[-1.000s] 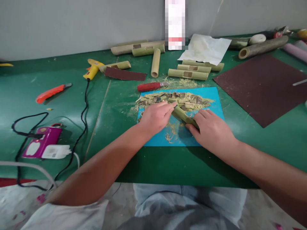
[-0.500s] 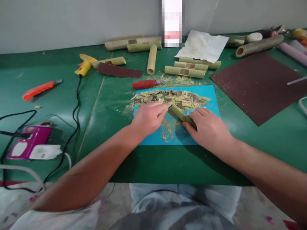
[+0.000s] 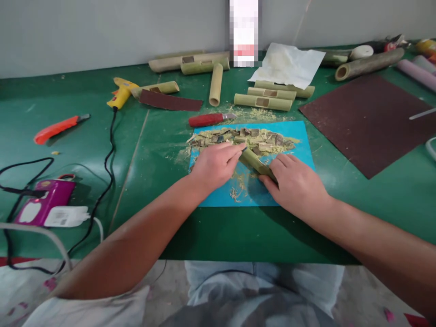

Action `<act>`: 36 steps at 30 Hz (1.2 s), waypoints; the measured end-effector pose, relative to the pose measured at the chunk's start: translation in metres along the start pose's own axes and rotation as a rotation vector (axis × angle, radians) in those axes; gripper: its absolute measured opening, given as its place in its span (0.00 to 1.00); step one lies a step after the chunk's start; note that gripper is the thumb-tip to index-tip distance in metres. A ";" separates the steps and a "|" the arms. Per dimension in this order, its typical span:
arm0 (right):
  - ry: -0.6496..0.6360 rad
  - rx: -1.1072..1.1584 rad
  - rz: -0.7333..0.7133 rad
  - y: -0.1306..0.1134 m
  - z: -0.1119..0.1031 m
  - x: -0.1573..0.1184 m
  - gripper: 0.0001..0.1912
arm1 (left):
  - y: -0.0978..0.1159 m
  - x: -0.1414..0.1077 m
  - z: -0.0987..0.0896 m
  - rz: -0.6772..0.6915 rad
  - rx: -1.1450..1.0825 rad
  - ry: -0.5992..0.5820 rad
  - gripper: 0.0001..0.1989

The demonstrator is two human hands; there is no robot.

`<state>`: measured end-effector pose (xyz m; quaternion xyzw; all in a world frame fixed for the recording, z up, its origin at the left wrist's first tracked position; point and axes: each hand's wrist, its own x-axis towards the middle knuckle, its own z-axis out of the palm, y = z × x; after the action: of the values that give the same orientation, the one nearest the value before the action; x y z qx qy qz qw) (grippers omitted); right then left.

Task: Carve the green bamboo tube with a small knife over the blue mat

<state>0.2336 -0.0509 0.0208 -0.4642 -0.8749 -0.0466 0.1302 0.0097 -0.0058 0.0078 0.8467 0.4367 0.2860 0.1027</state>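
Observation:
My left hand (image 3: 220,164) is closed, index finger stretched along a small dark-edged thing (image 3: 244,148) that is mostly hidden; its kind does not show. That edge meets the far left end of a green bamboo tube (image 3: 255,162). The tube lies slanted over a blue sheet (image 3: 223,193). My right hand (image 3: 296,179) is wrapped round its near right end. Beyond both hands, a heap of bamboo chips and shavings (image 3: 252,134) covers the back of the sheet. Behind it lies a red-handled knife (image 3: 206,120).
Bamboo tubes with cut notches (image 3: 262,103) lie at the back. Brown sandpaper (image 3: 364,122) is on the right. To the left are an orange utility knife (image 3: 57,129), a yellow glue gun (image 3: 121,93) and a purple power strip (image 3: 47,202) with cables.
The left hand has shifted very slightly to the right along the tube's end. The right hand keeps its hold. The view has moved a little.

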 end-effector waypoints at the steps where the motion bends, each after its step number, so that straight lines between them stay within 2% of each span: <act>1: 0.003 -0.002 0.000 0.000 0.000 0.000 0.10 | 0.000 0.002 0.001 -0.004 -0.004 -0.001 0.17; 10: -0.005 -0.013 0.003 -0.002 0.001 -0.001 0.09 | -0.001 -0.005 -0.002 0.047 0.010 -0.002 0.17; 15: 0.010 -0.051 0.007 -0.004 0.000 -0.001 0.10 | -0.002 0.008 0.004 0.016 -0.005 0.005 0.15; 19: -0.014 -0.040 0.051 -0.003 -0.003 -0.001 0.11 | 0.002 0.014 -0.006 -0.037 -0.060 0.128 0.15; 22: -0.024 -0.022 0.078 0.002 -0.007 -0.001 0.12 | 0.005 0.012 -0.017 -0.150 -0.180 0.190 0.14; 27: -0.018 0.017 0.051 0.013 -0.010 0.001 0.12 | 0.005 0.006 -0.023 -0.343 -0.372 0.157 0.13; 36: -0.026 0.051 0.044 0.031 -0.009 0.005 0.09 | 0.007 0.003 -0.025 -0.345 -0.410 0.076 0.14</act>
<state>0.2581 -0.0314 0.0300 -0.4805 -0.8670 -0.0152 0.1314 0.0011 -0.0095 0.0320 0.7100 0.5108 0.3785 0.3029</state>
